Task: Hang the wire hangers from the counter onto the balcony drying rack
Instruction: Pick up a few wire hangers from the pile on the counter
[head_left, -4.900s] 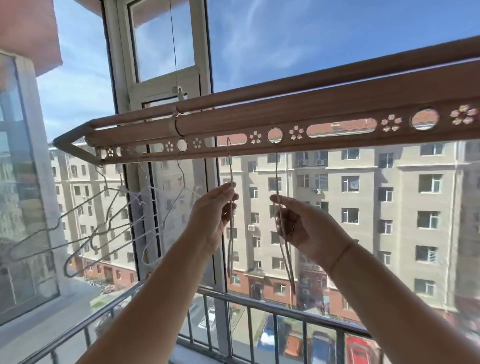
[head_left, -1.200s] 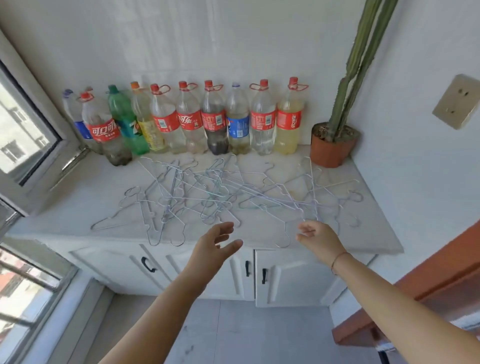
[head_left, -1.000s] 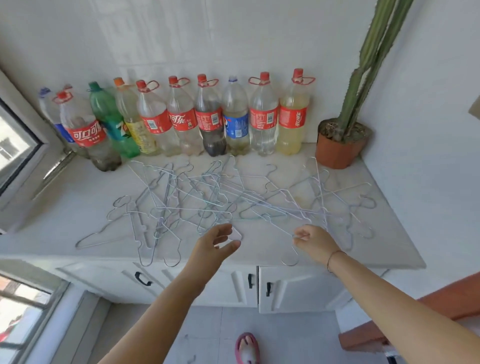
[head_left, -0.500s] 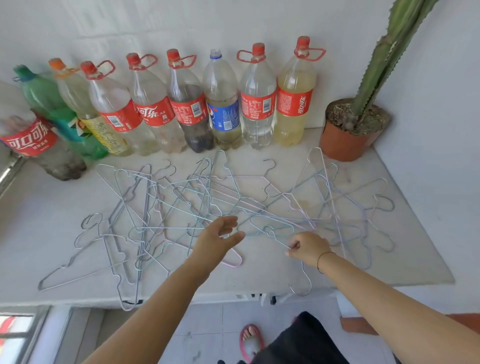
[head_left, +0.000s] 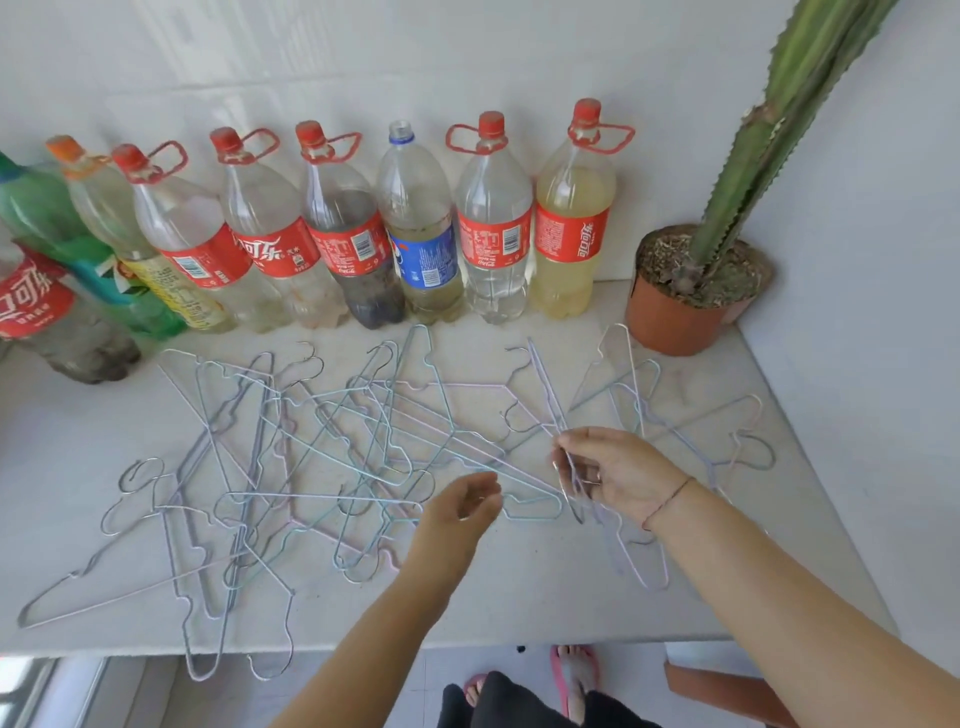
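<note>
The right hand (head_left: 618, 475) pinches a thin, pale lilac wire hanger (head_left: 545, 388) between thumb and curled fingers. The hanger lies tilted across the palm, one end pointing toward the bottles and its other end reaching down past the wrist toward the front of the white stone worktop (head_left: 519, 597). The left hand (head_left: 462, 509) is over the near edge of the tangled heap of silver, blue and pink wire hangers (head_left: 322, 447) with its fingers loosely bent; whether it holds a wire cannot be told. The heap spreads over most of the worktop, and a few hangers at the left overhang the front edge. Along the white wall at the back stands a row of large plastic drink bottles (head_left: 493, 223), mostly red-labelled, and just beside them in the right corner is a tall green cactus (head_left: 779, 119) in a terracotta pot (head_left: 670, 317). Below the worktop edge, feet in pink sandals (head_left: 574, 675) stand on the floor.
</note>
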